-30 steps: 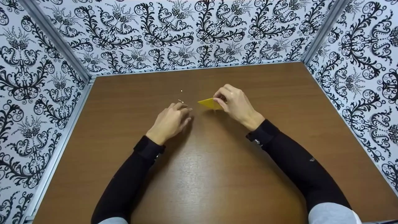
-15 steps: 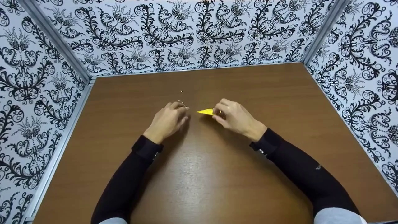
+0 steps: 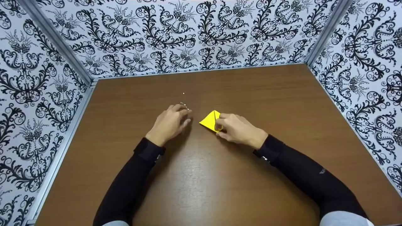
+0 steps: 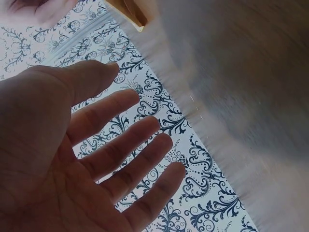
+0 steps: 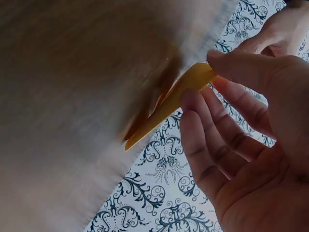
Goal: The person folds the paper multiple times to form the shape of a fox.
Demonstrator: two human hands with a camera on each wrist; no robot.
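Between the two hands a piece of folded yellow paper [image 3: 208, 120] lies low over the table, a crease line showing on its upper face. Its near right corner is pinched between the thumb and fingers of my right hand [image 3: 240, 130], which partly hides it. In the right wrist view the yellow paper [image 5: 186, 86] appears edge-on. My left hand [image 3: 169, 122] is just left of the paper, apart from it and holding nothing. The left wrist view shows that hand [image 4: 96, 145] with loosely extended fingers. Several tiny shiny specks [image 3: 184, 104] show beyond its fingertips; their kind is unclear.
A brown wood-grain table [image 3: 194, 175] spreads under both arms. Walls with black scroll patterns [image 3: 176, 34] enclose its back and sides. Metal corner posts [image 3: 59, 44] stand at the back left and back right.
My right hand has come nearer and lower with the yellow paper, which has turned from edge-on to show its broad face. My left hand has shifted slightly left.
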